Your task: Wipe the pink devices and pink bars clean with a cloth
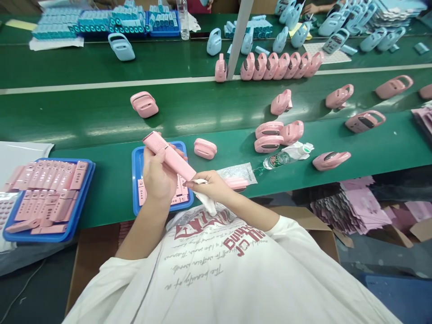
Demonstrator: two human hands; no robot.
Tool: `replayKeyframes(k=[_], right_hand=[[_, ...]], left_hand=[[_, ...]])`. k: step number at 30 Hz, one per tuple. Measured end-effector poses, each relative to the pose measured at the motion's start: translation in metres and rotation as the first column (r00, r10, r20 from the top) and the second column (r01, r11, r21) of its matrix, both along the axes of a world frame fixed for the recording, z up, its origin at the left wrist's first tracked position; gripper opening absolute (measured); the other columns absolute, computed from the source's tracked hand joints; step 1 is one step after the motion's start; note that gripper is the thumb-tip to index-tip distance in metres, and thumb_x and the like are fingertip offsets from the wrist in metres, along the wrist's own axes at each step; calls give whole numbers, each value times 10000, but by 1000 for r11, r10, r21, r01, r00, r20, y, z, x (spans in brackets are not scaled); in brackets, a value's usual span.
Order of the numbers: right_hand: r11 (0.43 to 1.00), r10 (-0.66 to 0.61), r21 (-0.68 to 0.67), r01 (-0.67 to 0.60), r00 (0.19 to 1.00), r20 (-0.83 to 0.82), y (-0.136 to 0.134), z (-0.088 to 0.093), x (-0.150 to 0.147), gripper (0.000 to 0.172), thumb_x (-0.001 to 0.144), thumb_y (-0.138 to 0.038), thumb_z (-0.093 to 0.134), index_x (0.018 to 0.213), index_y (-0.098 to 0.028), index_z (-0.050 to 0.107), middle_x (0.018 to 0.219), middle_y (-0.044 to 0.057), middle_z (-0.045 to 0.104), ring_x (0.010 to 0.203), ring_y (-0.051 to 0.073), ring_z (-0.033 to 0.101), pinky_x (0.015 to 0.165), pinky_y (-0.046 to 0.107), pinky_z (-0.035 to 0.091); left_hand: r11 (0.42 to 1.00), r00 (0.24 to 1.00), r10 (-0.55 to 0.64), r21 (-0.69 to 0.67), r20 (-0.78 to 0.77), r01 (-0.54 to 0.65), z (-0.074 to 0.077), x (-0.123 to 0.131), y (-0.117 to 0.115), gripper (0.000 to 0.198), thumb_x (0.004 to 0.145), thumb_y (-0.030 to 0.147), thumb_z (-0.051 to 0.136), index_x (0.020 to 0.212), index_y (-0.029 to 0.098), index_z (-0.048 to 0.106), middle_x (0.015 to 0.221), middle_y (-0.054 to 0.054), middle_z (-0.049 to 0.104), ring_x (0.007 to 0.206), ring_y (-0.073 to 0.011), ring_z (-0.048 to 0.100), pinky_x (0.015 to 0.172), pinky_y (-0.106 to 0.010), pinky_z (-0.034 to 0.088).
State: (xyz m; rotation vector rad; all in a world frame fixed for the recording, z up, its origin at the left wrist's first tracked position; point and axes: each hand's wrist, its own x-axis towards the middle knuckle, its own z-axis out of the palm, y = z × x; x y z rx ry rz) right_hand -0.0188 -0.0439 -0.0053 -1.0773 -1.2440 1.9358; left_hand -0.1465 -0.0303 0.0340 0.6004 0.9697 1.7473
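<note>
My left hand (158,175) is closed around a long pink plastic device (172,159) with a small grille of holes near its upper end. The device slants down to the right over a blue tray (135,168) that holds several pink pieces. In my right hand (211,185), a white cloth (206,203) is pinched at the device's lower end and hangs down in front of my shirt. A pink handled part (205,149) lies on the green table just beyond my hands.
Another blue tray (88,180), filled with pink devices, stands at the left. To the right are a plastic bottle (281,159), a clear bag (236,173) and several pink handled parts (269,144). More pink parts sit on the green belt (189,108). Blue parts (121,47) lie across it.
</note>
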Motion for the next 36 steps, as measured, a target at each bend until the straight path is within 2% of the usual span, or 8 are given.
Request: replayKeyframes(k=[5, 8, 11, 16, 20, 26, 32, 36], right_hand=[[982, 114, 114, -151, 954, 276, 3, -15, 12, 280, 771, -346, 612, 890, -114, 714, 800, 58, 692, 664, 143, 586, 620, 240, 424], [907, 180, 133, -400, 653, 736, 10, -25, 24, 564, 776, -307, 657, 1289, -100, 546, 919, 132, 722, 781, 228, 644, 684, 282, 438], [852, 163, 80, -517, 409, 898, 17, -29, 33, 883, 784, -377, 673, 1492, -111, 217, 977, 173, 719, 865, 293, 657, 694, 308, 435], [901, 29, 256, -350, 638, 769, 27, -31, 42, 577, 803, -397, 618, 1319, -159, 521, 1148, 132, 671, 1003, 265, 627, 812, 310, 436], [937, 57, 247, -248, 805, 590, 32, -34, 50, 224, 773, -336, 559, 851, -151, 660, 841, 33, 681, 798, 197, 613, 699, 269, 430], [999, -46, 30, 40, 973, 228, 36, -43, 58, 284, 655, -442, 631, 670, -165, 566, 638, -6, 593, 621, 152, 550, 605, 268, 434], [862, -465, -295, 412, 875, -136, 38, -32, 52, 291, 722, -383, 585, 915, -166, 596, 1081, 118, 672, 996, 221, 629, 879, 361, 503], [819, -550, -254, 514, 830, -94, 40, -20, 79, 297, 805, -328, 475, 1027, -153, 565, 1195, 161, 624, 1086, 243, 610, 900, 427, 510]], left_hand=[[998, 998, 55, -28, 36, -54, 4, -11, 3, 289, 696, 198, 560, 979, 172, 512, 707, -7, 605, 594, -158, 602, 538, -294, 508], [999, 999, 33, -35, 39, -32, 5, -15, 3, 273, 717, 284, 570, 960, 161, 558, 683, -13, 601, 564, -156, 593, 504, -287, 498], [998, 999, -52, -39, 10, 52, 5, -13, 1, 425, 718, 535, 591, 870, 139, 604, 593, -12, 567, 465, -142, 546, 427, -271, 456], [989, 990, -138, -50, -28, 136, 5, -8, -6, 374, 748, 533, 590, 868, 179, 590, 590, 24, 546, 425, -107, 505, 383, -224, 408], [984, 984, -170, -55, -56, 167, 7, -8, -9, 366, 736, 497, 585, 928, 185, 585, 600, 18, 554, 413, -112, 493, 371, -232, 400], [980, 973, -196, -73, -123, 188, 6, -8, -12, 334, 727, 455, 568, 933, 192, 568, 600, 11, 555, 401, -126, 493, 353, -247, 381], [973, 966, -220, -96, -138, 208, 0, -8, -12, 295, 726, 423, 530, 913, 197, 562, 606, 11, 558, 402, -123, 498, 367, -247, 393], [967, 962, -245, -102, -118, 234, -3, -7, -11, 298, 709, 407, 529, 918, 194, 547, 613, 6, 561, 400, -123, 504, 366, -245, 398]])
